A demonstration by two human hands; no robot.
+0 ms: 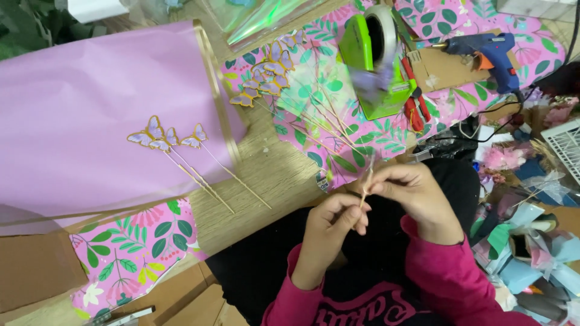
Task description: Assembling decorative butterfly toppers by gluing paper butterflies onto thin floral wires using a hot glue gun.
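Pinching 1 stick (366, 184), both hands (374, 208); 3 butterfly picks (166, 140) on pink paper (72, 108).

Thin wooden stick (366, 184), near upright (blurred purple butterfly topper at its tip), above the dark lap.

Butterfly sticks (181, 151) on paper sheet (78, 115)

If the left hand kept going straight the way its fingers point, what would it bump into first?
The left hand points up and rightward along the thin stick it pinches. It would probably meet the right hand first, whose fingers hold the same stick just ahead, though depth is unclear.
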